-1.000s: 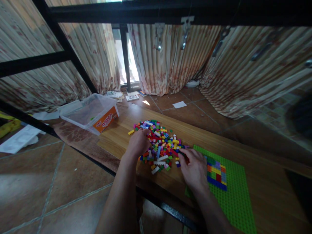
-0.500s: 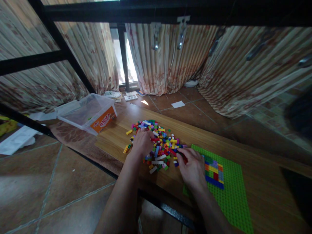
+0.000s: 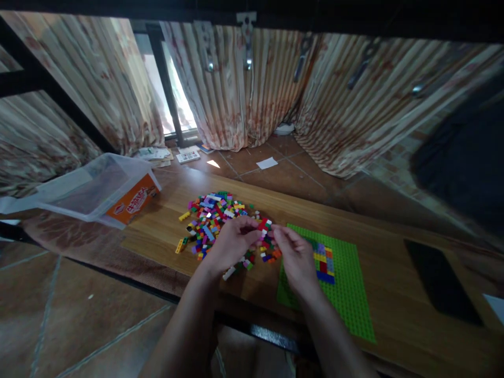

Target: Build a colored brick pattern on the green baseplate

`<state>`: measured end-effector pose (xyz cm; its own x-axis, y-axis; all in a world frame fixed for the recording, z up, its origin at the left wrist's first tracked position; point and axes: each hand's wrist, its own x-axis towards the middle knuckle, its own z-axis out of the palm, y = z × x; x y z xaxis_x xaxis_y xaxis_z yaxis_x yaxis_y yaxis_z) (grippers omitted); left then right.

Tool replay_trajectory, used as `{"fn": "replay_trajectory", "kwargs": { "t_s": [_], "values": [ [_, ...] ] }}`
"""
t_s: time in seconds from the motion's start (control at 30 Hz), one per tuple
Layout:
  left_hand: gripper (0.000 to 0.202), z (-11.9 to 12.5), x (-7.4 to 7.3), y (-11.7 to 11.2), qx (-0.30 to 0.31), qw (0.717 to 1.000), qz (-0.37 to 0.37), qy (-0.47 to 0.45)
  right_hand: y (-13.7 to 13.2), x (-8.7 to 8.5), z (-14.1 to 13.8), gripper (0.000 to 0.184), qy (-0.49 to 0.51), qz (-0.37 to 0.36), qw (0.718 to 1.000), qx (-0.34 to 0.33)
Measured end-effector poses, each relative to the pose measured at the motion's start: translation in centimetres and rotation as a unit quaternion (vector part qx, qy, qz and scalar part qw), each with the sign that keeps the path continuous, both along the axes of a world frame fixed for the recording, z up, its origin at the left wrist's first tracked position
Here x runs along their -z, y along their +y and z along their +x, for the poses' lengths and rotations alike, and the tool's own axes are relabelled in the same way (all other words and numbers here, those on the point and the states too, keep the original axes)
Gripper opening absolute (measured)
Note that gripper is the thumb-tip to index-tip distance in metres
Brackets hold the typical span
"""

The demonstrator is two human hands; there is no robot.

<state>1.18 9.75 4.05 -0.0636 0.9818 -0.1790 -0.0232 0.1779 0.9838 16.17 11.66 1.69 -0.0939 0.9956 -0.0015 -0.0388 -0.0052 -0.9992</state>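
Note:
My left hand [image 3: 233, 242] is closed in a pinch at the right side of a heap of small toy building bricks [image 3: 210, 202]. A red brick [image 3: 265, 224] shows at its fingertips. My right hand [image 3: 293, 256] faces it, thumb and fingers pinched together almost touching the left fingertips; what it grips is too small and covered to make out. Under and beside the right hand lies a green baseplate [image 3: 350, 294]. A block of multicoloured bricks [image 3: 323, 265] sits on that plate, its left part hidden by my right hand.
A clear plastic box [image 3: 94, 184] with an orange label stands at the left end of the wooden tabletop [image 3: 173, 178]. To the right lies a dark flat rectangle [image 3: 439, 281]. Striped curtains [image 3: 252, 89] hang beyond the table, and papers [image 3: 266, 163] lie on the tiled floor.
The view has swung to the right. My left hand has moved from the middle of the heap toward my right hand, which has lifted; both now meet at the fingertips.

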Motion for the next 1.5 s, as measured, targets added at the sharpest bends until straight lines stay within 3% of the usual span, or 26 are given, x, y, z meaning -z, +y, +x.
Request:
{"fn": "replay_trajectory", "kwargs": {
  "t_s": [0.1,0.27,0.43,0.7,0.97,1.07,1.2,1.5],
  "values": [
    [0.015,1.6,0.3,-0.1,0.039,0.999,0.018,-0.028,0.2,0.0,0.1,0.028,0.04,-0.017,0.999,0.024],
    [0.021,2.3,0.6,0.0,0.092,0.995,0.027,0.0,0.5,0.0,0.5,0.025,0.043,-0.025,0.999,0.023],
    [0.023,2.7,0.3,-0.1,0.068,0.998,0.014,0.009,0.3,0.1,0.6,0.022,0.113,-0.076,0.991,0.009],
    [0.029,2.8,0.2,-0.1,0.073,0.993,-0.032,-0.088,0.2,-0.1,0.5,0.022,0.24,-0.175,0.955,-0.015],
    [0.022,3.1,0.4,0.1,0.012,0.991,-0.031,-0.132,0.7,0.3,0.9,0.011,0.283,-0.257,0.923,-0.033],
    [0.024,3.2,0.2,0.2,0.011,0.991,-0.04,-0.128,0.6,-0.1,0.9,0.012,0.276,-0.255,0.926,-0.035],
    [0.024,3.1,0.1,0.2,0.014,0.993,-0.04,-0.109,0.1,-0.6,0.4,0.028,0.233,-0.204,0.949,-0.059],
    [0.018,3.2,0.6,0.2,-0.003,0.996,-0.022,-0.086,-0.2,0.4,-0.2,0.034,0.181,-0.13,0.975,-0.019]
  ]
}}
